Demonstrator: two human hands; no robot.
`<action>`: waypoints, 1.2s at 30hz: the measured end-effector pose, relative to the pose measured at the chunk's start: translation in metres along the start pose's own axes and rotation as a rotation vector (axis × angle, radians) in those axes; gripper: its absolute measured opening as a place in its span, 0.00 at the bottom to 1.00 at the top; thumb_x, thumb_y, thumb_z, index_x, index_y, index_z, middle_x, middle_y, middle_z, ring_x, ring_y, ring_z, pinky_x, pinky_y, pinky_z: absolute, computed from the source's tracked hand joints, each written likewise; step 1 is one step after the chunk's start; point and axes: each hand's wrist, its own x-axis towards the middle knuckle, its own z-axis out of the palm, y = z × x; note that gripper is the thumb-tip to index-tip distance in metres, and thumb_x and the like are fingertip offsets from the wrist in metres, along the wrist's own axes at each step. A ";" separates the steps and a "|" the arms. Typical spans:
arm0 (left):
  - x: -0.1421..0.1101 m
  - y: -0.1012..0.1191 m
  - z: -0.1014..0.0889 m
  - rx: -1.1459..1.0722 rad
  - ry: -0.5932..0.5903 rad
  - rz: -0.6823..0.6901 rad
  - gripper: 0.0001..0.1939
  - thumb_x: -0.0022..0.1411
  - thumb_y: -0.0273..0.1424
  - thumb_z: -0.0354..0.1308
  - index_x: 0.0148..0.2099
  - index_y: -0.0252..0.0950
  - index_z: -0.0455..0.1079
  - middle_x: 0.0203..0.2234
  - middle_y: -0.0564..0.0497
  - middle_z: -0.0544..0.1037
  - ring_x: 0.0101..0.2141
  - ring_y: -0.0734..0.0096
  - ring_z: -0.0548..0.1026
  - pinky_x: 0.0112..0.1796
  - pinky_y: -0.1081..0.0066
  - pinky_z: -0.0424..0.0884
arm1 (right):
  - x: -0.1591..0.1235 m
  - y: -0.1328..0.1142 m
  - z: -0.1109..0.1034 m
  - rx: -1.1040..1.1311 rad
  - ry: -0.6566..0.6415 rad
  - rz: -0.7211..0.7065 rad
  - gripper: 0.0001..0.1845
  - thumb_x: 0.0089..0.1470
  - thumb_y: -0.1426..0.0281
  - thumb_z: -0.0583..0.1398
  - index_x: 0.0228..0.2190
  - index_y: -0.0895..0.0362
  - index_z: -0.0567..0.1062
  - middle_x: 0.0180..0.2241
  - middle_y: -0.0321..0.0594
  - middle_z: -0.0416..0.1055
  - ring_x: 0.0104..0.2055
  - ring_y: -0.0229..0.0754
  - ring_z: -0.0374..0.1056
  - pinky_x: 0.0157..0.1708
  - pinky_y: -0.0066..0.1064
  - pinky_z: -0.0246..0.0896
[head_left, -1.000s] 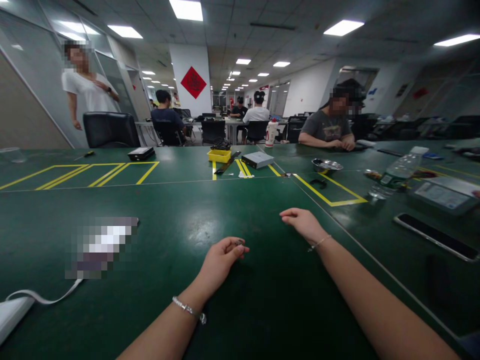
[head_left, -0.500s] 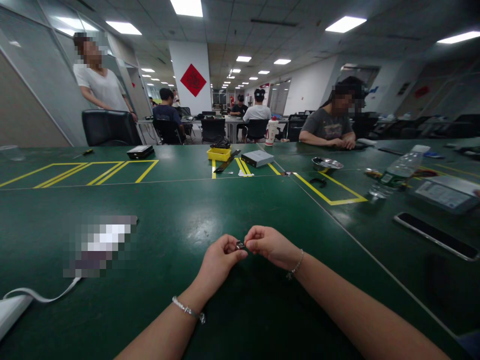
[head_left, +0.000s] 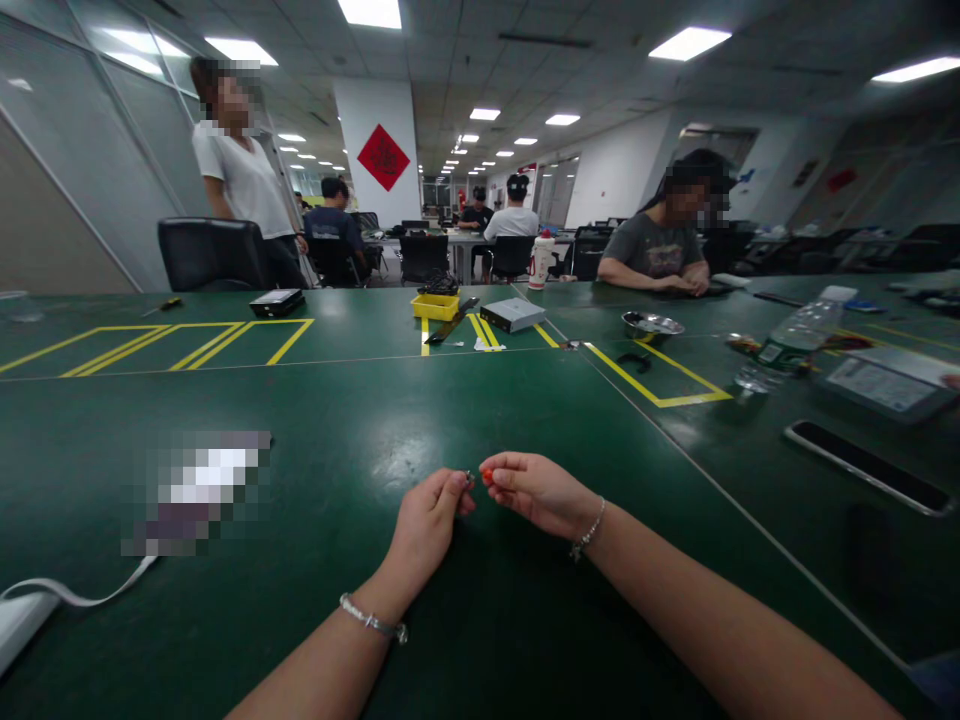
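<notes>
Over the green table (head_left: 337,420), my left hand (head_left: 431,515) is closed in a pinch on a small shiny metal piece (head_left: 470,478), too small to name. Just to its right, my right hand (head_left: 536,490) pinches a small orange-red piece (head_left: 487,477) between thumb and fingers; its kind does not show. The two pieces face each other with a narrow gap between them. Bracelets circle both of my wrists.
Ahead lie a yellow tray (head_left: 436,306) with dark cables, a grey metal box (head_left: 513,315) and a metal bowl (head_left: 652,325). A water bottle (head_left: 799,340) and a phone (head_left: 868,467) are at right. A blurred-out device (head_left: 206,490) with a white cable lies left. A co-worker (head_left: 660,240) sits opposite.
The orange-red piece now shows in my right fingers. My left hand has turned slightly and drawn a little left, its thumb now on top. The standing person at left has moved rightward.
</notes>
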 end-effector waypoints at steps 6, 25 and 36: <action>0.002 -0.003 0.002 -0.001 0.078 -0.002 0.09 0.54 0.36 0.52 0.33 0.37 0.68 0.25 0.54 0.73 0.27 0.72 0.70 0.29 0.73 0.64 | 0.000 0.001 0.001 0.011 -0.020 -0.012 0.12 0.39 0.69 0.64 0.28 0.60 0.71 0.25 0.34 0.68 0.25 0.30 0.62 0.29 0.26 0.58; -0.004 0.004 0.002 0.256 0.136 0.095 0.07 0.53 0.36 0.54 0.28 0.38 0.69 0.22 0.54 0.71 0.24 0.72 0.68 0.27 0.73 0.61 | -0.003 0.012 0.022 -0.449 0.266 -0.326 0.08 0.39 0.69 0.62 0.26 0.57 0.76 0.27 0.37 0.73 0.32 0.38 0.67 0.36 0.32 0.60; -0.003 -0.002 0.002 0.267 0.182 0.088 0.07 0.52 0.35 0.54 0.26 0.38 0.68 0.20 0.55 0.71 0.22 0.74 0.67 0.25 0.74 0.60 | -0.003 0.020 0.023 -0.579 0.244 -0.381 0.14 0.47 0.61 0.57 0.29 0.57 0.78 0.30 0.40 0.74 0.34 0.42 0.67 0.37 0.36 0.61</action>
